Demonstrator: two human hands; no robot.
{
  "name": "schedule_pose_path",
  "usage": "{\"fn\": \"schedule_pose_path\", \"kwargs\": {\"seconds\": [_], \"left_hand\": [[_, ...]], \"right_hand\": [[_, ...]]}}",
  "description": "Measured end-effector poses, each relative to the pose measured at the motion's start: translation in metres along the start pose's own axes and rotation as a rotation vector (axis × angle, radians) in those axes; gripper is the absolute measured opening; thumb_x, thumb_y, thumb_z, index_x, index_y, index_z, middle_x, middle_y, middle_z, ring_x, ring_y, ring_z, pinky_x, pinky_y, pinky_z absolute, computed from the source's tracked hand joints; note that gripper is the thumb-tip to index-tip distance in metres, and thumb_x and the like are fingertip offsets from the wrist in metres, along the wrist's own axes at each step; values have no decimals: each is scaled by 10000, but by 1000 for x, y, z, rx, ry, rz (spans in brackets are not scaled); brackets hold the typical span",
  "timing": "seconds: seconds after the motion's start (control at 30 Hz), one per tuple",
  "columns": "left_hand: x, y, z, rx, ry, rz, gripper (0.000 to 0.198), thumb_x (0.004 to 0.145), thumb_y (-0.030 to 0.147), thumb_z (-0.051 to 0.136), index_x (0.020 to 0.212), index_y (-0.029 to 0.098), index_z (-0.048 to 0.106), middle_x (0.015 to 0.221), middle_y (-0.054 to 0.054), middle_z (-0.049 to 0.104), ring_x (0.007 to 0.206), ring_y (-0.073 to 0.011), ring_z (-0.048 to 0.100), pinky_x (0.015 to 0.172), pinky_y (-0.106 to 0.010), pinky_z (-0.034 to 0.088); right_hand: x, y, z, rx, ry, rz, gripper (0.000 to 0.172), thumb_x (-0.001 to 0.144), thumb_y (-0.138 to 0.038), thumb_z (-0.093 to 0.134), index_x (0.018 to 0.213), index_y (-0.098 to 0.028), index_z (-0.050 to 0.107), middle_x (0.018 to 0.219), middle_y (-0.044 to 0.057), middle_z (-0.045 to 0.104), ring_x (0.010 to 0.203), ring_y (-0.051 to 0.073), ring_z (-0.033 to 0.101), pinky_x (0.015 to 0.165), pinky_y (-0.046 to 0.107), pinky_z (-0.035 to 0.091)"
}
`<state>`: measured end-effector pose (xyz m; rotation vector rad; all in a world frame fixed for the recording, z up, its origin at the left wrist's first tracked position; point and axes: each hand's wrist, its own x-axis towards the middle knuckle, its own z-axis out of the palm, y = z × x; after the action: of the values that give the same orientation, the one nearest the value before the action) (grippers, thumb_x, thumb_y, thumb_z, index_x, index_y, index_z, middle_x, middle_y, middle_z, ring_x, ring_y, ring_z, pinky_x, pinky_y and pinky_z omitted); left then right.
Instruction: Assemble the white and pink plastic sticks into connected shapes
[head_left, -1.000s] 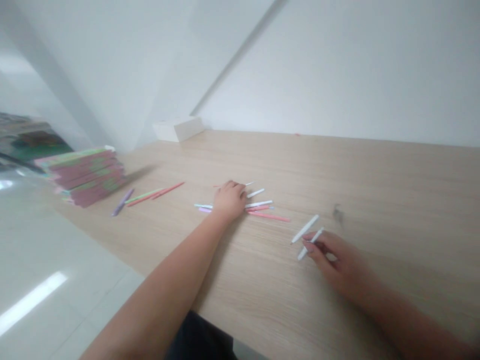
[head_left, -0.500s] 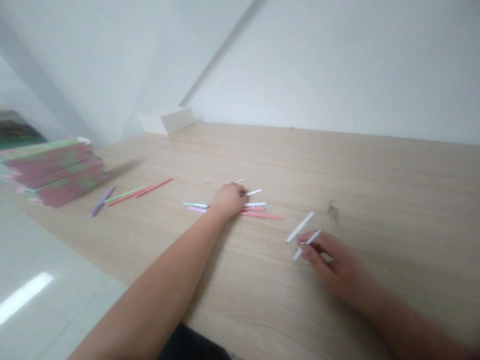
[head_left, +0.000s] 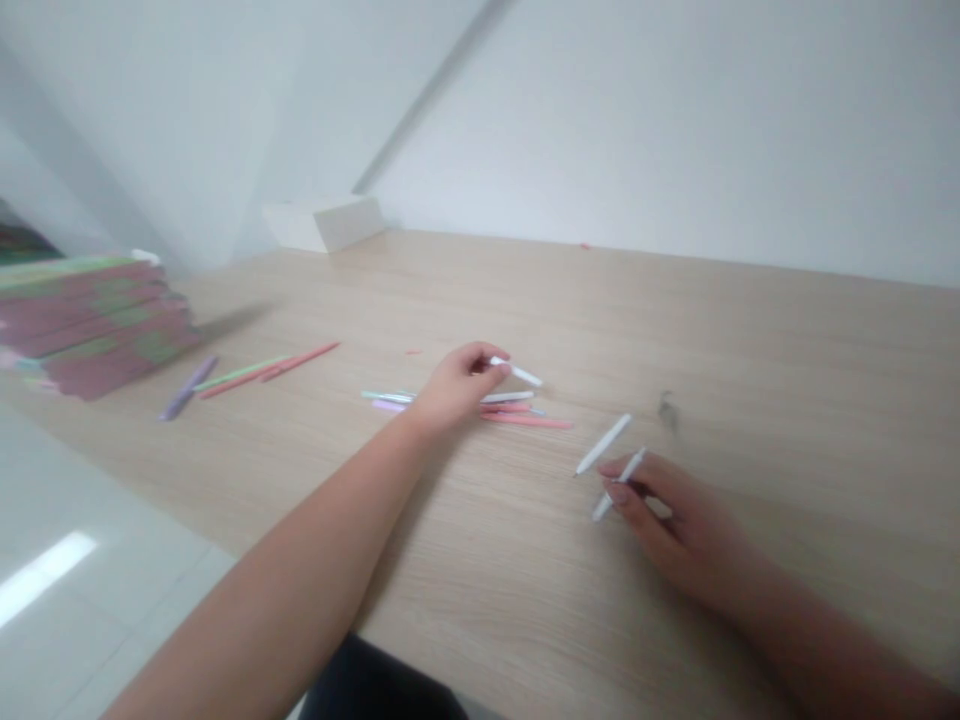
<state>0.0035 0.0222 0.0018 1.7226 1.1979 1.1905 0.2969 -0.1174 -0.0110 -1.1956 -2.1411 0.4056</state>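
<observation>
My left hand (head_left: 461, 385) pinches a white pen (head_left: 525, 375) between thumb and fingers, above a loose pile of pens. In that pile are a white pen (head_left: 511, 398), a coral pen (head_left: 536, 422) and a pale green pen (head_left: 379, 396), partly covered by the hand. Closer to me on the right, my right hand (head_left: 660, 505) grips another white pen (head_left: 619, 487) between thumb and fingertips, held at a slant. Beside its fingertips a white pen (head_left: 604, 446) lies on the wooden table (head_left: 480, 560).
On the left lie a purple pen (head_left: 187, 388), a green pen (head_left: 244, 372) and red pens (head_left: 300, 362). Behind them stands a stack of pink and green packs (head_left: 97, 325). A white box (head_left: 330, 222) sits at the back by the wall. A small dark blurred thing (head_left: 666, 408) is right of centre.
My left hand has lifted from the pile with a white pen, turning so its thumb shows. My right hand keeps its pen nearly in place. The view has shifted slightly.
</observation>
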Motion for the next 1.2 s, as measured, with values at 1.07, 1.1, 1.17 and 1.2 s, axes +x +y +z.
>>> {"fn": "schedule_pose_path", "kwargs": {"seconds": [1.07,1.1,1.17,1.2], "left_hand": [[-31,26,9,-209,-562,139,359,883,305,768,1198,177,654,1123,-107,769,1082,-231,734,949,-401,567],[-31,25,10,-213,-560,136,362,882,304,771,1197,178,646,1125,-110,771,1080,-230,736,943,-397,567],[-31,25,9,-192,-549,140,347,891,298,759,1196,184,641,1142,-112,770,1071,-222,734,927,-381,564],[-31,25,9,-179,-545,141,325,900,289,745,1191,186,640,1149,-111,768,1069,-218,732,922,-375,561]], "right_hand": [[13,-15,-17,-339,-193,-78,220,1035,-257,474,865,-223,608,783,47,656,693,196,595,616,329,405],[13,-15,-17,-333,-192,-74,219,1029,-252,478,854,-223,606,776,45,654,690,195,593,615,328,400],[13,-14,-16,-311,-201,-66,210,1015,-245,497,837,-224,606,766,41,650,685,193,587,614,326,397],[13,-13,-16,-299,-211,-62,201,1009,-242,506,837,-224,609,768,40,650,687,192,586,616,325,397]]}}
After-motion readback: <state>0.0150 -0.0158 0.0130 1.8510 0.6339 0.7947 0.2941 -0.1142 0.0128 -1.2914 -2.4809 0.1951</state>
